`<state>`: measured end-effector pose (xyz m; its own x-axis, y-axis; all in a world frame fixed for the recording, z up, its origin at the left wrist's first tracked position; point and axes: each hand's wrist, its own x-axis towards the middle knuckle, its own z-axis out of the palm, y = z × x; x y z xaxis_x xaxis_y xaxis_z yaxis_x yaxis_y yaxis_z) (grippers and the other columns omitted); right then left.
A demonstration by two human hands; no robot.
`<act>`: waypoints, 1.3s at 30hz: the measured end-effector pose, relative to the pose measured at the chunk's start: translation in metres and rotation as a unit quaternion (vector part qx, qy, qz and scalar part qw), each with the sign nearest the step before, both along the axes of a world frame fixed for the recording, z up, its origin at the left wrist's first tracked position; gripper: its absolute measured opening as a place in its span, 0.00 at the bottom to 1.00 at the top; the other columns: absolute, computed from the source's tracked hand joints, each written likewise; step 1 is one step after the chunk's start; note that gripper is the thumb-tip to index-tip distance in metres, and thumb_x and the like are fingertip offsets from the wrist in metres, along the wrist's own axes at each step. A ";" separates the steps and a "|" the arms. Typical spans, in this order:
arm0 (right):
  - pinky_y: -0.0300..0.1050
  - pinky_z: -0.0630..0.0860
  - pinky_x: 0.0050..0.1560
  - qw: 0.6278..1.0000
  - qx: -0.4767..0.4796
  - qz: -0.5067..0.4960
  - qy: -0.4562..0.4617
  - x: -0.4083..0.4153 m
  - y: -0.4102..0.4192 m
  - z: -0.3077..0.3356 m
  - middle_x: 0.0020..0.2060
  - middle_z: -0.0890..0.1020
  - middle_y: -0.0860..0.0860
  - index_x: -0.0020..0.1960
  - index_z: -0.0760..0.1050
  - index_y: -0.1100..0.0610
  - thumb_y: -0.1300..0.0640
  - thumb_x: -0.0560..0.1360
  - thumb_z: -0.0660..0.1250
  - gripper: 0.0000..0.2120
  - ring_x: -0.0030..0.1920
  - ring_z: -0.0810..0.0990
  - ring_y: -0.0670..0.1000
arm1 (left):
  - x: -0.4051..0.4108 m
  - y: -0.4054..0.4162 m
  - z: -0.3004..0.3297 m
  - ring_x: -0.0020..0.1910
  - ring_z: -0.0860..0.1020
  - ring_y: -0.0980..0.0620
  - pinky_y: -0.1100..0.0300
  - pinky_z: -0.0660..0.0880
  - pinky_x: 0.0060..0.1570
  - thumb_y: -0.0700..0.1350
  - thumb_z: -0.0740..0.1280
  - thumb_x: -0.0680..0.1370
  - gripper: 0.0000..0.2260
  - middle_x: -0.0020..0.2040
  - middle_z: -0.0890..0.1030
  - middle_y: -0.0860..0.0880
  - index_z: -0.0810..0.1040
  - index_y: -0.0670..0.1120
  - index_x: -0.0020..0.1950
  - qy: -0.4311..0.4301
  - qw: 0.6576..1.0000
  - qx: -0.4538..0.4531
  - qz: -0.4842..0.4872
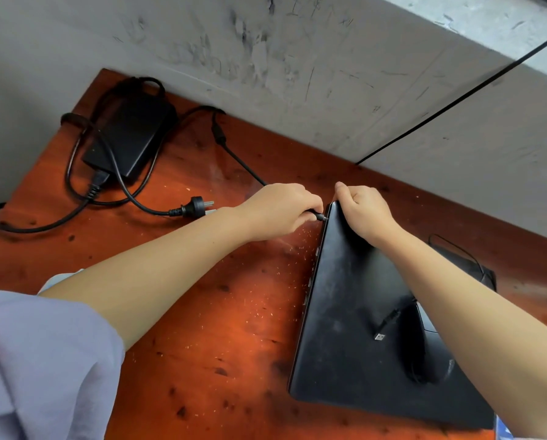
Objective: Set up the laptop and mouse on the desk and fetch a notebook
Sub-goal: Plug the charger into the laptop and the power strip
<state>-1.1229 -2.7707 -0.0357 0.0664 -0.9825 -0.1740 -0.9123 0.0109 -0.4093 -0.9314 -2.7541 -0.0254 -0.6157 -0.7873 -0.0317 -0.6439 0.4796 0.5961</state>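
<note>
A closed black laptop (357, 312) lies on the reddish wooden desk (227, 328), right of centre. My left hand (281, 211) pinches the black charger plug (319, 216), whose tip touches the laptop's far left corner. My right hand (364, 211) grips that same far corner of the laptop. A black mouse (421, 344) rests on the lid, partly under my right forearm, and its cable ends in a loose USB plug (379, 336). No notebook is in view.
The black power brick (132, 138) lies at the desk's far left among coiled cable, with its wall plug (199, 207) loose on the wood. A grey scuffed wall (297, 58) runs behind the desk. A dark object (468, 265) sits behind the laptop.
</note>
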 end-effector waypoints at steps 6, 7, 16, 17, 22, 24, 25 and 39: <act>0.47 0.56 0.27 1.000 -0.005 0.002 0.008 0.003 0.000 0.001 0.21 0.66 0.49 0.24 0.56 0.55 0.50 0.80 0.52 0.26 0.31 0.67 0.56 | -0.009 -0.005 0.001 0.48 0.78 0.42 0.52 0.73 0.48 0.44 0.63 0.78 0.08 0.48 0.83 0.44 0.76 0.45 0.55 0.008 0.999 0.032 -0.011; 0.49 0.55 0.28 1.000 -0.003 0.003 0.008 0.002 -0.001 0.001 0.22 0.66 0.49 0.24 0.56 0.55 0.50 0.80 0.51 0.26 0.32 0.68 0.57 | -0.010 -0.006 0.001 0.46 0.78 0.42 0.51 0.74 0.46 0.44 0.63 0.77 0.07 0.46 0.83 0.45 0.74 0.45 0.54 0.011 0.999 0.041 -0.013; 0.46 0.61 0.37 0.999 0.022 0.011 0.027 0.010 -0.002 -0.019 0.25 0.71 0.52 0.25 0.61 0.55 0.49 0.80 0.49 0.25 0.38 0.74 0.59 | -0.013 -0.009 -0.022 0.34 0.72 0.42 0.53 0.67 0.37 0.44 0.63 0.77 0.05 0.31 0.71 0.52 0.67 0.45 0.49 -0.015 0.996 0.082 -0.005; 0.46 0.62 0.38 0.999 0.022 0.014 0.034 0.011 -0.002 -0.022 0.28 0.74 0.54 0.26 0.64 0.55 0.49 0.80 0.49 0.25 0.40 0.76 0.60 | -0.013 -0.009 -0.024 0.38 0.75 0.40 0.52 0.69 0.39 0.44 0.63 0.78 0.06 0.35 0.74 0.50 0.67 0.44 0.51 -0.021 0.996 0.091 -0.004; 0.46 0.64 0.40 0.998 0.033 0.025 0.055 0.012 -0.003 -0.039 0.43 0.83 0.62 0.34 0.72 0.57 0.48 0.80 0.48 0.23 0.47 0.79 0.63 | -0.019 -0.006 -0.036 0.51 0.77 0.36 0.47 0.73 0.48 0.46 0.63 0.78 0.13 0.53 0.77 0.40 0.70 0.42 0.60 -0.111 0.992 0.056 0.032; 0.46 0.64 0.39 0.998 0.040 0.025 0.052 0.012 -0.002 -0.042 0.41 0.82 0.62 0.31 0.68 0.57 0.48 0.80 0.49 0.23 0.46 0.79 0.63 | -0.022 -0.001 -0.040 0.55 0.75 0.38 0.47 0.73 0.49 0.45 0.63 0.78 0.10 0.54 0.77 0.41 0.72 0.41 0.56 -0.126 0.991 0.033 0.041; 0.46 0.63 0.38 0.998 0.036 0.030 0.050 0.012 0.000 -0.042 0.38 0.81 0.62 0.29 0.65 0.57 0.49 0.80 0.50 0.23 0.45 0.78 0.63 | -0.023 0.001 -0.042 0.57 0.74 0.40 0.47 0.72 0.49 0.45 0.62 0.79 0.09 0.54 0.77 0.41 0.73 0.41 0.55 -0.127 0.991 0.024 0.043; 0.37 0.65 0.54 0.997 0.037 -0.010 -0.061 0.014 0.022 -0.009 0.53 0.78 0.58 0.53 0.79 0.61 0.60 0.79 0.54 0.15 0.55 0.76 0.55 | -0.030 0.013 -0.044 0.60 0.70 0.42 0.50 0.68 0.52 0.43 0.59 0.79 0.10 0.59 0.73 0.43 0.72 0.41 0.57 -0.191 0.979 -0.028 0.073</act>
